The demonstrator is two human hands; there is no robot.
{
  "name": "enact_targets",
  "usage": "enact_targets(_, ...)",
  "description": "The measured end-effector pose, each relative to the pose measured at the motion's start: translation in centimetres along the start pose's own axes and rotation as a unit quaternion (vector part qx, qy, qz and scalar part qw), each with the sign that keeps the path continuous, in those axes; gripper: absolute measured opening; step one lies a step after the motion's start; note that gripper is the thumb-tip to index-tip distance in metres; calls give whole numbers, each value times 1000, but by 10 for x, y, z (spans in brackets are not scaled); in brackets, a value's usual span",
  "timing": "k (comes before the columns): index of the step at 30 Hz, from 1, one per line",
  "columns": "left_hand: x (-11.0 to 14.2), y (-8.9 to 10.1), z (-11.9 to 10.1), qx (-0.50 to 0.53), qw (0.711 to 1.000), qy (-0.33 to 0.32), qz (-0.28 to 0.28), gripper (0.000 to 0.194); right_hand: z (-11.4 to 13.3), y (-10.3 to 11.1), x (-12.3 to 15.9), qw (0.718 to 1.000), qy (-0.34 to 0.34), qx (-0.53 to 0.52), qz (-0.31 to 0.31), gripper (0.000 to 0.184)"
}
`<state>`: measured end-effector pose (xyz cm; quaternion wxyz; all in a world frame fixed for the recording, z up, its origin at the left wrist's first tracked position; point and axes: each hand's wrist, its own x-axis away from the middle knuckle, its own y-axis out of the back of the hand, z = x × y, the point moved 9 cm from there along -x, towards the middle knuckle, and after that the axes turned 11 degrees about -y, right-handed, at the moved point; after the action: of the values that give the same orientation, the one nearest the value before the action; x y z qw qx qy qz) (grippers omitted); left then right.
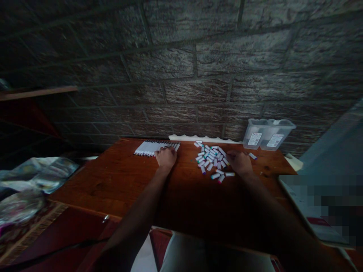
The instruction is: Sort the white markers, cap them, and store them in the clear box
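Observation:
A row of white markers (149,147) with dark ends lies side by side at the back of the wooden table. My left hand (166,157) rests at the right part of this row, its fingers curled down over a marker. To its right is a loose pile of short white marker caps (211,154) with coloured ends, purple, green, pink and yellow among them. My right hand (240,162) is at the pile's right edge, fingers bent and drawn together; what is between the fingertips is hidden. One purple-ended cap (252,156) lies apart, just right of that hand.
Two clear plastic containers (268,134) with white labels stand at the back right against the block wall (181,90). A white wavy-edged strip (205,139) runs along the table's (104,181) back edge. Clear plastic bags (36,173) lie left of the table.

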<state>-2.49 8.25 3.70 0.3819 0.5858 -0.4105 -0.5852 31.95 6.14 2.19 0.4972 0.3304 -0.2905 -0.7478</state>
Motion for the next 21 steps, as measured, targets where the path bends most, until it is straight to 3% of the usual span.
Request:
enact_targets(10,2,1,0,-4,1000,0,3,34,8,-7,0,984,54,168,-9,26)
enact_targets(16,4,3,0,2,1000,5,3,35,12,3,1,988,45,144,-25,27)
enact_targets(21,5,5,3,-9,1000,25,15,33,11,12,3,998,16,51,-21,28)
